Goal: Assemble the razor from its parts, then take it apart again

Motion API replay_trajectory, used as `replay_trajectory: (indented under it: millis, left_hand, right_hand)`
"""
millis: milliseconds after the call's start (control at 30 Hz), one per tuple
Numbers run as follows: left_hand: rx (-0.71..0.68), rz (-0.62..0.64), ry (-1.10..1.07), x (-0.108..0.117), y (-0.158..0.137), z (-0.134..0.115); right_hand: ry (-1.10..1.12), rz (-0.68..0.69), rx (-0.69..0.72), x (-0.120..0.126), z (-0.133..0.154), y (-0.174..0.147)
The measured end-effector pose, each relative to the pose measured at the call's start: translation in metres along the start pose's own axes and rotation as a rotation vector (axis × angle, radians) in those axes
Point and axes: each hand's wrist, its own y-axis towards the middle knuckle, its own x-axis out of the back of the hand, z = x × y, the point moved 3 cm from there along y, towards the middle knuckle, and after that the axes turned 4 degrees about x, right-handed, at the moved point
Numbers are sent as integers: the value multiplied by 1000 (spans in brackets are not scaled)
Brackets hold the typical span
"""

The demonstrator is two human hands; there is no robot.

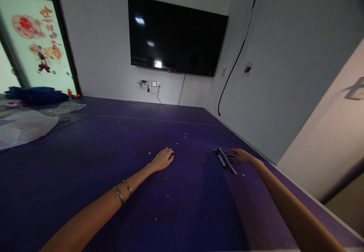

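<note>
My left hand (163, 159) lies palm down on the purple tabletop (127, 191), fingers stretched out, holding nothing. Towards the right edge, my right hand (241, 155) reaches in with its fingers apart over a small dark, metallic-looking cluster (230, 157). Whether the fingertips touch it is unclear. Just left of that cluster lies a razor-shaped tool (222, 160) with a black and grey handle. A curved grey strip (228, 162) lies alongside the tool, close against it.
Small white scraps (156, 219) dot the tabletop. At the far left are clear plastic sheeting (28, 127) and dark blue cloth (36, 94). A black cable (237, 57) hangs down the right wall to near the table edge. A television (176, 36) is mounted behind.
</note>
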Motion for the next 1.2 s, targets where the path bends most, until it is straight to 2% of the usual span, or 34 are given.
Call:
replay_trajectory:
  millis: [100, 233, 400, 533, 633, 733, 833, 933, 1200]
  left_hand:
    - [-1, -4, -6, -1, 0, 1]
    - [-7, -9, -12, -2, 0, 2]
    - [39, -42, -36, 0, 3, 2]
    - [168, -125, -50, 7, 5, 15]
    - [232, -158, -20, 16, 0, 36]
    - [295, -165, 47, 29, -11, 67]
    - [343, -182, 99, 41, -26, 96]
    - [406, -160, 141, 46, -38, 115]
    - [416, -96, 188, 42, -43, 114]
  right_hand:
    - [7, 5, -20, 1, 1, -3]
    - [-87, -29, 27, 8, 10, -4]
    - [-132, -118, 147, 7, 54, 6]
    - [-38, -150, 314, -18, 108, 11]
    - [5, -136, 341, -46, 140, 13]
    - [-4, -167, 301, -70, 159, 12]
    - [-30, -216, 235, -84, 170, 7]
    - [-52, -266, 219, -89, 176, 1]
    - [-52, -318, 224, -87, 177, -6]
